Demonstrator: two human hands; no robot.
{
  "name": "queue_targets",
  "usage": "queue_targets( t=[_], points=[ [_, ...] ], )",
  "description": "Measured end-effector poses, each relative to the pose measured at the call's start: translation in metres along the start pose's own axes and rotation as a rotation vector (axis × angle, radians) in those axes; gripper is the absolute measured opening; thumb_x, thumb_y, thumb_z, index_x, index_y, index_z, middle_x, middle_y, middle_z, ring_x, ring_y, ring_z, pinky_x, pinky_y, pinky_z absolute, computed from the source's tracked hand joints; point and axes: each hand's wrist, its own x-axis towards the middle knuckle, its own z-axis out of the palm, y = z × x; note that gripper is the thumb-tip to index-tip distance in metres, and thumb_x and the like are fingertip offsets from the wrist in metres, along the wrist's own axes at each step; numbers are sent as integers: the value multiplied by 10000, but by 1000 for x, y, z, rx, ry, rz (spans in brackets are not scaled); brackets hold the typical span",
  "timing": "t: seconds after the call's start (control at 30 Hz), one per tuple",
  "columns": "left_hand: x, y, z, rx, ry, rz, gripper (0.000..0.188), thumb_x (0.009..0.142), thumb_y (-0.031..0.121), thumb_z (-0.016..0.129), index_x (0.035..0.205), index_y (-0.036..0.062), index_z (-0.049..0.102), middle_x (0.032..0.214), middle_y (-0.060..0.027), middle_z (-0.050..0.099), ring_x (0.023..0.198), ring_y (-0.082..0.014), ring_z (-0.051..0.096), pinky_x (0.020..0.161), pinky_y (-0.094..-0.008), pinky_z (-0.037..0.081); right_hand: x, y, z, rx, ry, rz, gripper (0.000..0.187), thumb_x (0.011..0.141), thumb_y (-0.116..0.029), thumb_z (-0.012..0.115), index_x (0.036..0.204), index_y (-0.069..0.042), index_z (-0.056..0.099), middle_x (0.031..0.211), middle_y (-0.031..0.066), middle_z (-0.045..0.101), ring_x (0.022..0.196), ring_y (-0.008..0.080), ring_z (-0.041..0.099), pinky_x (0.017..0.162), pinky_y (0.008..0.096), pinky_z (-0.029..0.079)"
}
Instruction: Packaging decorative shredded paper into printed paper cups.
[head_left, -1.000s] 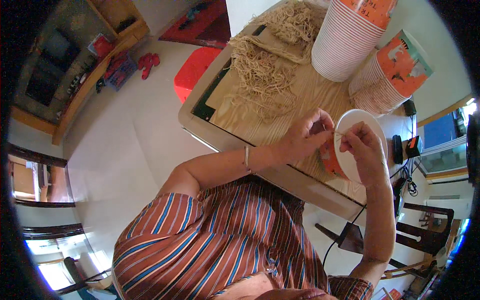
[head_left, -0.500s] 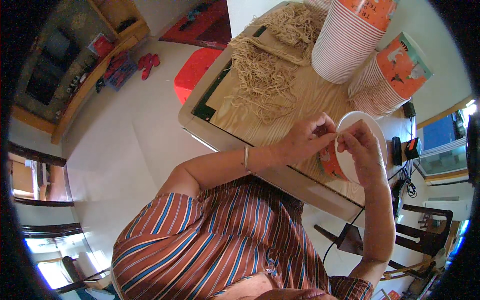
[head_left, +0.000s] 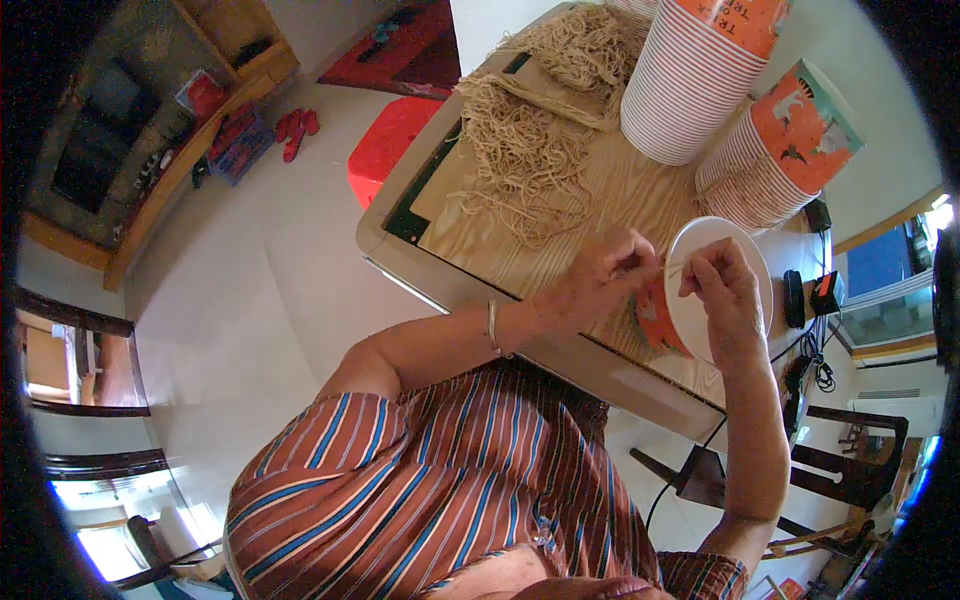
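A paper cup with an orange printed side and a white mouth sits tilted near the right side of the table. Over its mouth, my right hand pinches what looks like the end of a thin tan string. Just left of the cup's rim is my left hand, its fingertips drawn together and slightly smeared by motion. The string seems to run between the two hands, though it is too fine to follow fully. A bracelet circles my left wrist.
Loose tan string lies in tangled heaps across the table. Tall stacks of paper cups and a shorter cup stack stand at the back right. Black cables hang by the right edge. A red stool stands beyond the left edge.
My hands have moved apart, the left one drawing back to the left and the right one shifting slightly right. The cup has barely shifted.
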Motion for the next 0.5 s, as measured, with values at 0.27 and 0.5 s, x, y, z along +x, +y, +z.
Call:
queue_targets(
  t=[0.27, 0.5],
  points=[
    [5, -8, 1, 68, 19, 124, 72, 906, 93, 598, 938, 42, 558, 820, -30, 566, 709, -69, 536, 641, -266, 478, -11, -9, 15, -311, 113, -230, 71, 936, -81, 517, 906, -29, 478, 793, 94, 586, 711, 170, 594, 633, 310, 484],
    [8, 6, -8, 18, 64, -23, 140, 873, 144, 653, 948, 44, 591, 854, -39, 565, 753, -92, 557, 653, -256, 475, -7, -22, 12, -550, -15, -242, 95, 941, -94, 527, 961, -33, 457, 788, 129, 589, 683, 221, 603, 619, 348, 487]
  ],
)
